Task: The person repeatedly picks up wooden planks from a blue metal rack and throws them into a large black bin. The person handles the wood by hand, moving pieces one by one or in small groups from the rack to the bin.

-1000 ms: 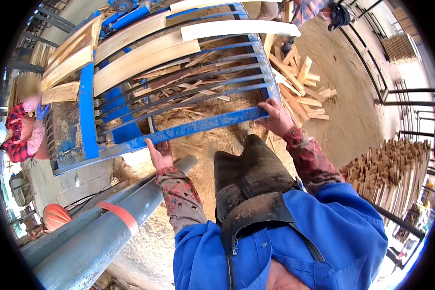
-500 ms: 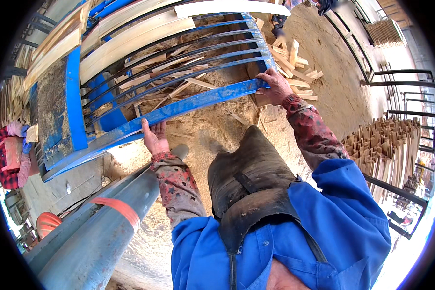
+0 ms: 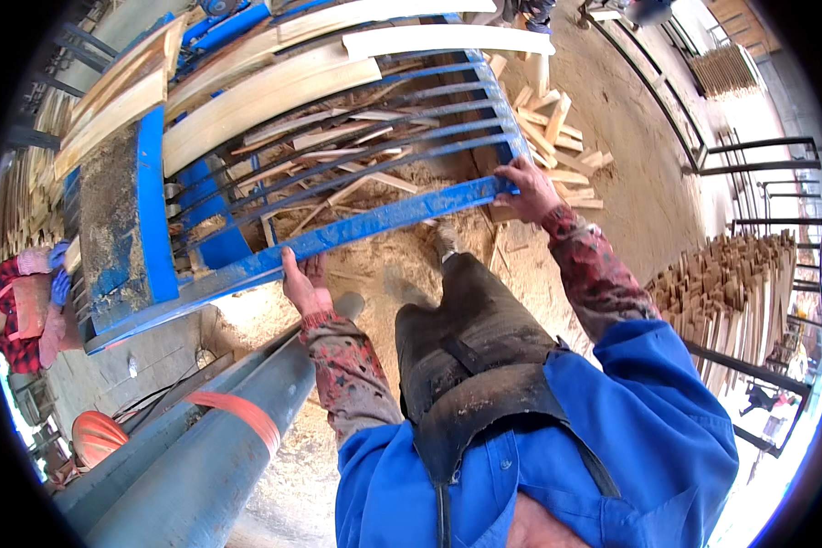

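Observation:
A blue metal frame (image 3: 374, 218) with long parallel bars stretches across the upper half of the view. My left hand (image 3: 307, 285) grips its near rail, thumb on top and the fingers partly hidden below the edge. At the right corner of the same rail, my right hand (image 3: 532, 190) is closed over the metal. Pale wooden boards (image 3: 269, 110) lie across the far part of the bars, and a lighter curved board (image 3: 447, 40) juts past the right end. Under the bars, thin wood offcuts (image 3: 347, 187) are scattered on sawdust.
Grey ducts (image 3: 219, 466) with an orange band run at lower left. A co-worker in a checked sleeve (image 3: 14, 315) and blue gloves stands at far left. Loose wood pieces (image 3: 557, 137) are heaped beyond the right corner. Upright sticks (image 3: 731, 292) fill a black rack at right.
My view has shifted slightly, so the frame sits a little lower and further right. My shoe now shows below the rail. Both hands keep their places on it.

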`<state>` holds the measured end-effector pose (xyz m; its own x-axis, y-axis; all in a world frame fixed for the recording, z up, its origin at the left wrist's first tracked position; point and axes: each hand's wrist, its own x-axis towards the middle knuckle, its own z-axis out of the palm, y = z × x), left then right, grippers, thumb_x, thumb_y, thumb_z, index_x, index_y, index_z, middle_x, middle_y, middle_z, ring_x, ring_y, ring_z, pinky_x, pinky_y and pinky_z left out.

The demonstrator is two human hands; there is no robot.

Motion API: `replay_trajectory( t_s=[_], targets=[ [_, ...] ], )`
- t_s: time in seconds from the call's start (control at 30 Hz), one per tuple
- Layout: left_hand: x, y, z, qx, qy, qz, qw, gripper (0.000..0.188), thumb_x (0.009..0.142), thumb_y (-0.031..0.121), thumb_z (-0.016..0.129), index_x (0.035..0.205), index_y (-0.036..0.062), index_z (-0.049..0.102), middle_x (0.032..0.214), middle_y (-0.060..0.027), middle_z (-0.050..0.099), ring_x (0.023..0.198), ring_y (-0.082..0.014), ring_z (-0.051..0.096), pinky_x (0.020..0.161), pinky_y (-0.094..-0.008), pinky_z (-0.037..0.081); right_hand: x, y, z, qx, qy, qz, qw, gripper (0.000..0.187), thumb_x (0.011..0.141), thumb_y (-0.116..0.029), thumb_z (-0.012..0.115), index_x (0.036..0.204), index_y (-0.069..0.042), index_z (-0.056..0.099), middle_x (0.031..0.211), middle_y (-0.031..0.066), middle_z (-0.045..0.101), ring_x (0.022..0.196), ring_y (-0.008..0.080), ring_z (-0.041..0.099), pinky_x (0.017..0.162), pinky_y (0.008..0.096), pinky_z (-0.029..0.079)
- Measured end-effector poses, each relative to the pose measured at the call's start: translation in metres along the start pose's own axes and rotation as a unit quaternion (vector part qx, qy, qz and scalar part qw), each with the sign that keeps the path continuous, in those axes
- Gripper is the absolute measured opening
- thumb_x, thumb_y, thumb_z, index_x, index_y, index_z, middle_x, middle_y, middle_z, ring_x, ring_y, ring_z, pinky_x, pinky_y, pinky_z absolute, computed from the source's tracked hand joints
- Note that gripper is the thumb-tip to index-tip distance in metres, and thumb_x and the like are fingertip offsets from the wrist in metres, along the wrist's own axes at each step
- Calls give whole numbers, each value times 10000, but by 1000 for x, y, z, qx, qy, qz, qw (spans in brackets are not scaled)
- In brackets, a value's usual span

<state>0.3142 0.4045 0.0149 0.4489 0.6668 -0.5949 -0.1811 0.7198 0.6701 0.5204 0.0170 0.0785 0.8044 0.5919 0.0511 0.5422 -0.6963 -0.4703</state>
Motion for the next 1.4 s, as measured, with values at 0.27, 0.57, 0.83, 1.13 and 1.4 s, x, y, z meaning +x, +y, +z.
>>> replay_trajectory(
  t_s=[0.27,0.57,0.83,1.13,1.4],
  targets=[
    [-4,0,2,-46,4,-15,999,404,871,366,720,1112,63,605,1025,-46,647,935,-185,628,863,-357,538,5,-2,-4,32,5,1,999,489,657,-178,835,1101,-119,640,1003,99,564,942,329,588,793,422,490],
    [-4,-1,14,-86,127,-4,988,487,856,539,674,1108,127,612,979,-11,667,919,-165,620,822,-342,511,12,-13,-14,26,-18,17,999,505,627,-206,847,1082,-111,650,969,86,547,924,300,587,741,402,489],
    [28,30,27,-104,184,97,973,813,870,725,474,1447,158,397,1422,-68,457,1186,-260,505,999,-445,422,26,-5,-27,26,-95,10,995,485,620,-245,852,1048,-126,656,948,85,548,900,304,595,709,418,496],
    [43,28,40,10,343,124,931,980,832,785,401,1547,147,198,1587,-155,195,1441,-348,240,1173,-508,174,39,-2,-33,20,-141,12,990,446,662,-253,829,1050,-126,649,950,87,557,844,312,614,690,433,509],
    [49,28,33,120,432,42,893,983,820,820,352,1546,175,203,1579,-174,213,1449,-315,236,1177,-469,195,101,-31,-56,188,-118,7,975,270,781,-156,764,1002,-48,651,836,120,596,750,311,637,655,395,523]
  ],
)
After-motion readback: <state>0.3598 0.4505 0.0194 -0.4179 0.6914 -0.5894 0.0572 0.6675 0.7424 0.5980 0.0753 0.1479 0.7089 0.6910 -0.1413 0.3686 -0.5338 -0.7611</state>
